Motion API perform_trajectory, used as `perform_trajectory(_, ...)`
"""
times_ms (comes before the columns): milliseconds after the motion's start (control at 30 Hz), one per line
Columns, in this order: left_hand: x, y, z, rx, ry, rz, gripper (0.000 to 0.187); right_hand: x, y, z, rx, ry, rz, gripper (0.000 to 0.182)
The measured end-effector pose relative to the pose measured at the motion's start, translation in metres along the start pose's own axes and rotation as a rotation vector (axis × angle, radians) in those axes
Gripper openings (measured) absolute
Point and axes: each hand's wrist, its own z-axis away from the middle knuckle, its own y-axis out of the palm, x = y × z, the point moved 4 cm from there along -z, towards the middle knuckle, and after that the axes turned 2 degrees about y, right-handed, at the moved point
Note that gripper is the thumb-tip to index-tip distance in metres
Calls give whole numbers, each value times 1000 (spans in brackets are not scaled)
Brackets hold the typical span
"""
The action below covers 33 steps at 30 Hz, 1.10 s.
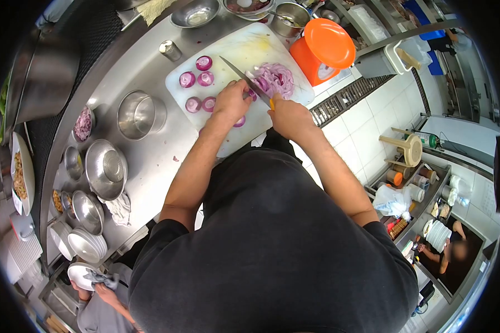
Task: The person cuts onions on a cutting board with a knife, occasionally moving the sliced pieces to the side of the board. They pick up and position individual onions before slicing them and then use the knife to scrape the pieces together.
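My right hand (pixel 291 117) grips the yellow-orange handle of a kitchen knife (pixel 240 73), its long blade pointing away to the upper left. My left hand (pixel 232 101) has its fingers curled on a piece of red onion (pixel 253 95) right beside the blade; most of that piece is hidden. Right of the blade lies a pile of sliced red onion (pixel 278 79). Several peeled onion halves, one a purple half (pixel 204 62), rest on the left part of the white cutting board (pixel 233 44). Another onion half (pixel 239 121) sits below my left wrist.
An orange kitchen scale (pixel 323 53) stands against the board's right side. On the steel counter (pixel 144 166) are a deep steel pot (pixel 140 115), a metal can (pixel 170 51) and several steel bowls, one large (pixel 105 169). At lower left, a co-worker's hands wipe a white plate (pixel 82 275).
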Motion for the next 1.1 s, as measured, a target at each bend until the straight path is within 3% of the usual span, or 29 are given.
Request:
perform_trajectory(267,1,2,-3,-22,20,50,24,-9,46,-32,-45,-1,-76,36)
perform_trajectory(533,5,5,-1,-60,23,53,22,4,13,-7,-53,-42,-13,35)
perform_trajectory(633,3,3,-1,-68,17,60,22,2,47,-25,-43,50,-24,35)
perform_trajectory(833,3,3,-2,-53,-3,77,24,3,16,-14,-15,-56,9,35)
perform_trajectory(1100,5,5,-2,-75,2,119,23,-8,46,-29,-21,20,-73,38)
